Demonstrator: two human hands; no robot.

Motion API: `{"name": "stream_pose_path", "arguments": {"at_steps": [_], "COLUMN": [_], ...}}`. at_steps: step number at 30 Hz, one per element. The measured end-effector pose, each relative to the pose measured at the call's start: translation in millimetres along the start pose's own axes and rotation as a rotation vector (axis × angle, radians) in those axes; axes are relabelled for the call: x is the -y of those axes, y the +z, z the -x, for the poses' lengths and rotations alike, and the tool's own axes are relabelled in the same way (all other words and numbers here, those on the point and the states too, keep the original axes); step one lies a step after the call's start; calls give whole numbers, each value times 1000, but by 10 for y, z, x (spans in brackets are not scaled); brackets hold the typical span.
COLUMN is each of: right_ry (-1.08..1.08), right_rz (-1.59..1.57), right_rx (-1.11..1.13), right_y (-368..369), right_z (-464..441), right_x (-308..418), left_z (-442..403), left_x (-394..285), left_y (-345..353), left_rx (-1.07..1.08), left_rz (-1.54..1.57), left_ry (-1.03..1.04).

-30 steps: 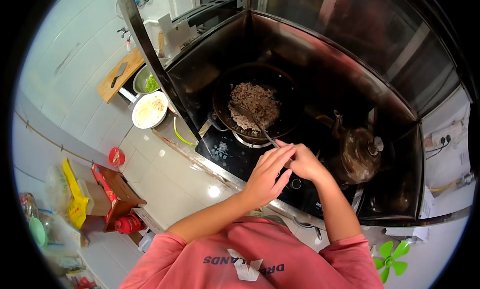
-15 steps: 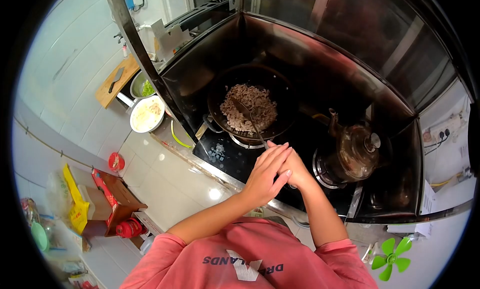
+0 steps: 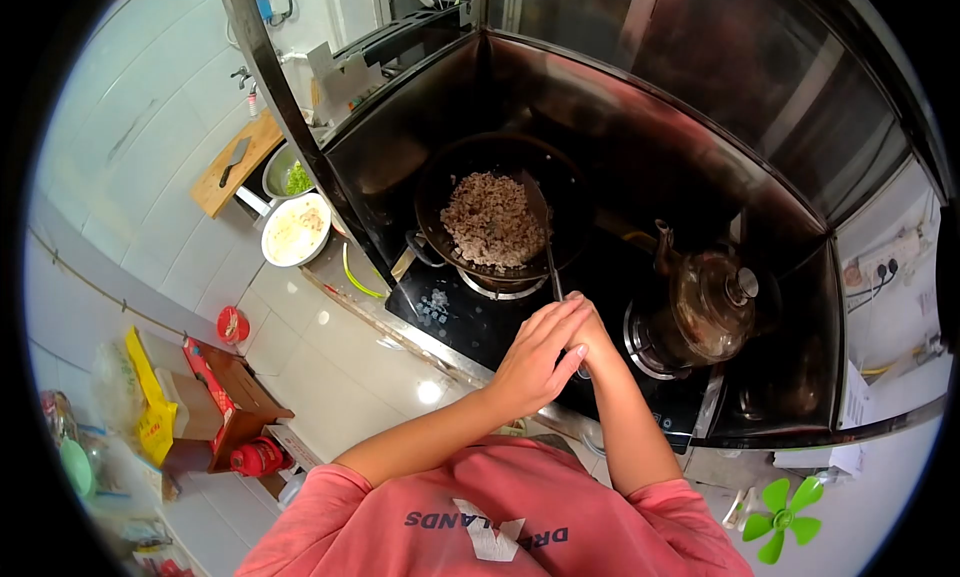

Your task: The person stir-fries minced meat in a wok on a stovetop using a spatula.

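Crumbled brown minced meat [image 3: 490, 220] lies in a dark wok [image 3: 568, 182] on the left burner of the black stove. A metal spatula [image 3: 554, 269] stands at the meat's right side, its blade in the wok and its handle running down to my hands. My right hand [image 3: 596, 335] is wrapped round the handle end. Against it rests my left hand [image 3: 543, 349], fingers extended and laid over the right hand's fingers and the handle end. A metal kettle [image 3: 712, 309] sits by the right burner.
At the left are a white pan [image 3: 296, 230] with pale residue, a bowl of chopped greens [image 3: 298, 178], and a cleaver [image 3: 235, 161] on a wooden board [image 3: 212, 184]. Dark metal panels enclose the stove. A green fan [image 3: 782, 518] is at lower right.
The spatula has swung from the middle of the meat to its right side. My hands have shifted slightly with the handle, and the meat is gathered more to the left.
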State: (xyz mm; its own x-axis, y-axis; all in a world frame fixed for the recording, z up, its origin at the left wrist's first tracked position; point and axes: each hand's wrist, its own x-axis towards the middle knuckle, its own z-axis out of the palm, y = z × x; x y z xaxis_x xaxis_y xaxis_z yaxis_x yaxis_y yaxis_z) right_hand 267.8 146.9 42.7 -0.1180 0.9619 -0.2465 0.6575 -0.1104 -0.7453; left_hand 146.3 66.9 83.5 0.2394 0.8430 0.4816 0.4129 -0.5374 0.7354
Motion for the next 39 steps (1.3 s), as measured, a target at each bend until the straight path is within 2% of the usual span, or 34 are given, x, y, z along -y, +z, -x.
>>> {"name": "stream_pose_path", "arguments": {"at_steps": [2, 4, 5, 7, 8, 9, 10, 12, 13, 16, 19, 21, 23, 25, 26, 27, 29, 33, 35, 37, 39], "right_ry": [-12, -73, -71, 13, -35, -36, -171, -161, -159, -346, -210, -103, -158, -237, -332, -330, -526, -565, -231, -264, -358], "right_rz": [-25, -271, -271, -308, -433, -430, -294, -161, -161, 28, -94, -26, 9, -130, -107, -108, 84, 323, -17, -46, -293], "right_rx": [12, -18, -15, 18, 106, 107, 161, 282, 283, 193, 110, -1, -1, 79, 116, 115, 143, 12, 64, 65, 180], "right_y": [41, 79, 80, 76, 114, 116, 118, -2, 52, 154, 107, 57, 31, 31, -6, 1, 23, 84, 47, 79, 106], "right_z": [35, 106, 76, -46, -115, -123, -124, 64, 20, -149, -207, -154, -107, -37, 39, 54, 63, -120, -47, -45, -8], "right_x": [43, 131, 146, 170, 76, 97, 130, 357, 256, -46, -39, 26, 18, 56, 72, 48, -6, -85, 71, 89, 150], "left_z": [16, 7, 9, -5, -7, -5, -7, -3, 2, -4, 19, 35, 36, 15, 12, 13, 10, 24, 35, 28, 36], "left_x": [6, -10, -14, 8, 14, 9, 0, -11, -18, -10, 55, 60, 50, -20, -45, -49, -57, -12, -25, -66, -72], "left_y": [10, -9, -23, -37, -37, -44, -61, -87, -88, -78, -27, -1, -14, -60, -68, -61, -54, -40, -57, -95, -114], "left_rx": [-6, -17, -28, -41, -54, -58, -58, -56, -58, -49, -35, -32, 15, -5, -23, -20, -36, -31, -20, -26, -31], "left_rz": [-10, -23, -36, -30, -23, -22, -35, -48, -56, -40, -16, -11, -41, -40, -36, -36, -67, -25, -19, -58, -96], "left_ry": [0, 9, 17, 11, 7, 6, 1, -6, 2, 9, -23, -49, -33, 14, 62, 60, 59, 14, 0, 25, 51]}}
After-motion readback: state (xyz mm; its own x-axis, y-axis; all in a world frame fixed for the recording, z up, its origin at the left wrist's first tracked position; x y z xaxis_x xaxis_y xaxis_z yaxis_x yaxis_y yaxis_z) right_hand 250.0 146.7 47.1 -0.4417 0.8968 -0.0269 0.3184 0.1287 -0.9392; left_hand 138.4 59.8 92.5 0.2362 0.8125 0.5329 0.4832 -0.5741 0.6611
